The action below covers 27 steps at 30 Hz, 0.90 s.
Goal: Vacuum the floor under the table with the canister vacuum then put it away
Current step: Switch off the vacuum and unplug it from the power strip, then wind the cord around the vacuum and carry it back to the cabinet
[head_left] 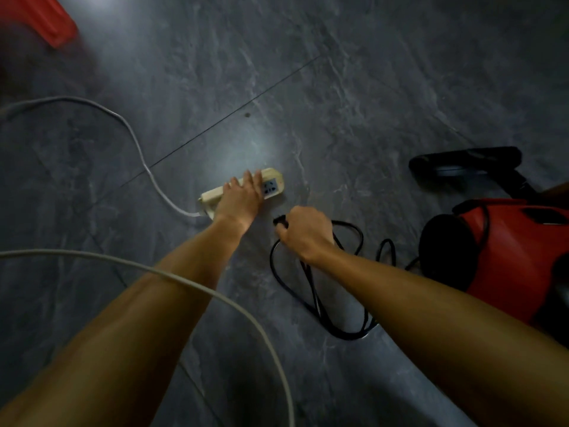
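Observation:
A red canister vacuum point(511, 251) sits on the dark floor at the right, its black floor head point(462, 164) just beyond it. Its black power cord point(323, 306) lies in loose loops in front of the canister. My right hand point(303, 234) is closed around the cord's black plug point(280, 221), held just off a cream power strip point(272, 183). My left hand point(241, 198) lies flat on that strip, fingers spread, pressing it down. The plug is apart from the strip's sockets.
The strip's white cable point(138, 149) curves away to the left, and another white loop point(215, 297) crosses over my left forearm. A red object point(46, 20) stands at the top left corner. Dark grey tiled floor point(338, 103) spreads all around.

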### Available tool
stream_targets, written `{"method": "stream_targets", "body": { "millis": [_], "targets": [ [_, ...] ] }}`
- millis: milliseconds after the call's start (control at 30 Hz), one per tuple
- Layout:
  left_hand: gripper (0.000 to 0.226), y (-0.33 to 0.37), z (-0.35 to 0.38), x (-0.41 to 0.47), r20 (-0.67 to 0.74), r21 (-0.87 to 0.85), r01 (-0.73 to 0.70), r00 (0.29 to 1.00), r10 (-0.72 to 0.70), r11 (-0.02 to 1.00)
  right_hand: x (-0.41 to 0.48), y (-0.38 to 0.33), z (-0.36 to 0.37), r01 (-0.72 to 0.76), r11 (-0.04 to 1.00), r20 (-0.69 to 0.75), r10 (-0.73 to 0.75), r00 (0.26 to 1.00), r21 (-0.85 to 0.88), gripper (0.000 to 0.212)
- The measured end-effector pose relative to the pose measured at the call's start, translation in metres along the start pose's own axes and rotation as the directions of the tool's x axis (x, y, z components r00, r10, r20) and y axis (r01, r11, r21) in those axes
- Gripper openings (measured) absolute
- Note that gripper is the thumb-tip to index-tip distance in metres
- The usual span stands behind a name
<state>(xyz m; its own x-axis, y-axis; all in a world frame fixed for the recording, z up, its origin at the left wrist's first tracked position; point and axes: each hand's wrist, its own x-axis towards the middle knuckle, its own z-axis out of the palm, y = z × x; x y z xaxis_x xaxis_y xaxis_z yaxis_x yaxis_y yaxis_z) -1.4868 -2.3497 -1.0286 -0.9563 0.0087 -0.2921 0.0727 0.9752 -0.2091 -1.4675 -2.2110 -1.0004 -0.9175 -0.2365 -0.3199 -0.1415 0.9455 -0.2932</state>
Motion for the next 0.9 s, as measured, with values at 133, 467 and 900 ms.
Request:
{"method": "stream_targets", "body": {
  "millis": [133,467,900],
  "targets": [
    [0.076,-0.007,-0.005,-0.003,0.01,0.003,-0.009,1.0,0.009,1.0,0.002,0.019,-0.005,-0.035,0.986,-0.065,0.046,0.997,0.162,0.037],
    [0.057,-0.008,-0.097,-0.066,0.022,-0.546,0.073,0.997,-0.073,0.835,-0.026,-0.023,-0.118,-0.021,0.802,-0.16,0.144,0.977,0.596,0.03],
    [0.049,-0.061,-0.433,-0.235,0.077,-0.74,0.203,0.973,-0.219,0.641,-0.164,-0.123,-0.489,0.256,0.802,-0.453,0.02,0.891,0.539,0.024]
  ]
}}
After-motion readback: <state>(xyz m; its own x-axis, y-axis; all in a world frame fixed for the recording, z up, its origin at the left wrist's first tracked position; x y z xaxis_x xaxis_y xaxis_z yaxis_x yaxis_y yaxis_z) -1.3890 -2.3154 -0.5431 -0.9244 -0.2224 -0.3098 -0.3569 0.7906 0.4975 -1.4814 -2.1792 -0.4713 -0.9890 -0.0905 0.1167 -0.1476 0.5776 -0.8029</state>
